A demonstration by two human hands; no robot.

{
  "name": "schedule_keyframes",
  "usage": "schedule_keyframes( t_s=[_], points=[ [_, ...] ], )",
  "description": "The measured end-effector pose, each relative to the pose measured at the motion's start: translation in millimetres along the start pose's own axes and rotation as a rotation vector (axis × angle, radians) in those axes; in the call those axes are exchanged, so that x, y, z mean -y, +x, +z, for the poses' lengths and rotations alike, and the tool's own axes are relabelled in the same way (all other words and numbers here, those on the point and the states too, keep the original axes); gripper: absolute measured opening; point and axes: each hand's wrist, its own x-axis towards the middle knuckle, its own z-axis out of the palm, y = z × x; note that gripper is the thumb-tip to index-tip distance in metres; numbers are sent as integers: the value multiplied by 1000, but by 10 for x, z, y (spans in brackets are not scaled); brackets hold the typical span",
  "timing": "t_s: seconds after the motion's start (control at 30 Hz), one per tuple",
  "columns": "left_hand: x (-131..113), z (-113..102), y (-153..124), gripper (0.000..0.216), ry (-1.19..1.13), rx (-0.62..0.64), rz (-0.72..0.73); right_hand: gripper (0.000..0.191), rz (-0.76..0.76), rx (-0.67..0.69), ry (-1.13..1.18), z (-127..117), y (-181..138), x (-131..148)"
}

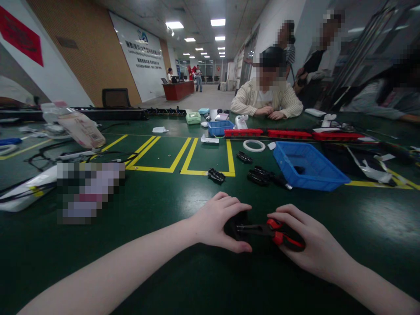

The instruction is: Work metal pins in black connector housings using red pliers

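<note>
My left hand [218, 221] is curled around a dark black part [234, 225] low in the middle of the view; the fingers cover much of its shape. From the right, my right hand [308, 243] grips long-nose pliers [257, 229] by their red handles. The jaws of the pliers reach to the black part, between my left thumb and fingers; whether they pinch it I cannot tell. Beyond my hands lie several similar-looking black pieces, among them one black clip-like piece [216, 175], another black piece [244, 157] and a clustered black group [259, 175].
A blue bin [308, 168] stands at the right, behind it a red strip [288, 134]. A white ring [253, 145] and small blue basket [221, 127] sit farther back. Left are a plastic bottle [82, 129] and cables. A person [267, 98] sits opposite at the green table [164, 280].
</note>
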Motion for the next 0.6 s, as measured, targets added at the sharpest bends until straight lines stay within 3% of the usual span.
schedule_keyframes(
  t_s=[0.23,0.43,0.5,0.6],
  points=[
    [16,22,-14,75,20,-22,18,47,112,136,66,10,41,4],
    [21,33,-20,72,26,-27,7,78,123,206,28,-57,67,-55],
    [20,28,-25,70,28,-25,-9,77,121,152,19,-158,135,-28],
    [21,20,-30,67,34,-22,-33,43,67,-88,43,-328,112,130]
  ],
)
